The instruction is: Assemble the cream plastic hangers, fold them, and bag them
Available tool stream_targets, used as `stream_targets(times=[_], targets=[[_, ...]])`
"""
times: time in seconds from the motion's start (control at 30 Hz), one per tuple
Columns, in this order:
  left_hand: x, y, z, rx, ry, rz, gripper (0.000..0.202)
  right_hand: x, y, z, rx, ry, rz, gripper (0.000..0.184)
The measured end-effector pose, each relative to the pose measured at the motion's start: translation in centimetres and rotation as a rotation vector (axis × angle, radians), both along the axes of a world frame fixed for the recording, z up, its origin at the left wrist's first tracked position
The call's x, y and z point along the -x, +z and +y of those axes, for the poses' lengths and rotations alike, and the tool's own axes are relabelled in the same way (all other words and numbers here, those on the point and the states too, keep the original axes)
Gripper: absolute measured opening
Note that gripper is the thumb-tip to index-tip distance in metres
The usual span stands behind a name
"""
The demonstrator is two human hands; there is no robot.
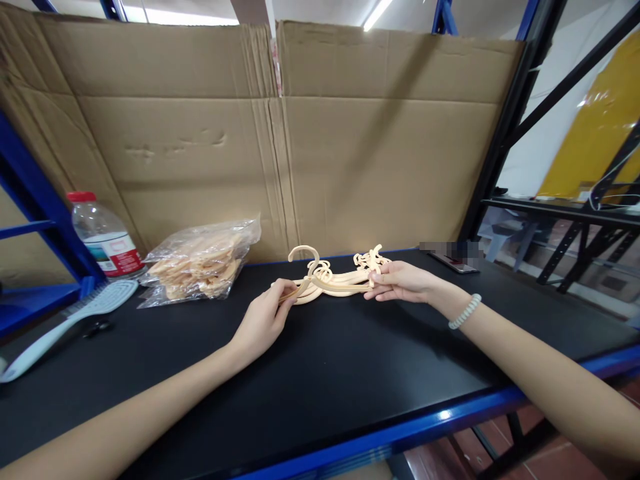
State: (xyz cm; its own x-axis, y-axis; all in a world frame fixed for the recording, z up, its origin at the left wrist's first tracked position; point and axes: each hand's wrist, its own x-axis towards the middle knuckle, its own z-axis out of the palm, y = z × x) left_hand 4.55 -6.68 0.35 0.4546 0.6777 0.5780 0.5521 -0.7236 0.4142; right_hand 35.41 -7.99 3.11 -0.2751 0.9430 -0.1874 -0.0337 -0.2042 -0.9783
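Two hands clamped on one beige hanger, its ends partly hidden, other hangers behind partly blocked

No readable lettering from here. Red-and-white label on plastic bottle, left side of frame: print too small and blurred to make out.

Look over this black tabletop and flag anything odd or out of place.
The pale blue hairbrush at the left seems out of place: a grooming item sharing the tabletop with hangers. I see no spill.
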Motion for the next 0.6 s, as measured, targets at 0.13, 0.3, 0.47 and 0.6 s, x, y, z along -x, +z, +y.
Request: stream_targets(times=[0.13, 0.3, 0.47, 0.6], targets=[[0.0, -0.1, 0.0, 0.013, -0.009, -0.01, 0.011, 0.5, -0.2, -0.1, -0.072, -0.054, 0.003, 0.016], [0.0, 0.0, -0.1, 0.029, -0.014, -0.02, 0.012, 1.5, -0.4, -0.3, -0.156, -0.159, 0.001, 0.014], [-0.1, 0.1, -0.2, 0.03, -0.014, -0.023, 0.011, 2.2, -0.7, -0.2, -0.198, -0.235, -0.008, 0.013], [-0.1, 0.2, -0.4, 0.01, -0.007, -0.02, 0.01, 2.6, -0.9, -0.2, -0.241, -0.312, -0.023, 0.012]])
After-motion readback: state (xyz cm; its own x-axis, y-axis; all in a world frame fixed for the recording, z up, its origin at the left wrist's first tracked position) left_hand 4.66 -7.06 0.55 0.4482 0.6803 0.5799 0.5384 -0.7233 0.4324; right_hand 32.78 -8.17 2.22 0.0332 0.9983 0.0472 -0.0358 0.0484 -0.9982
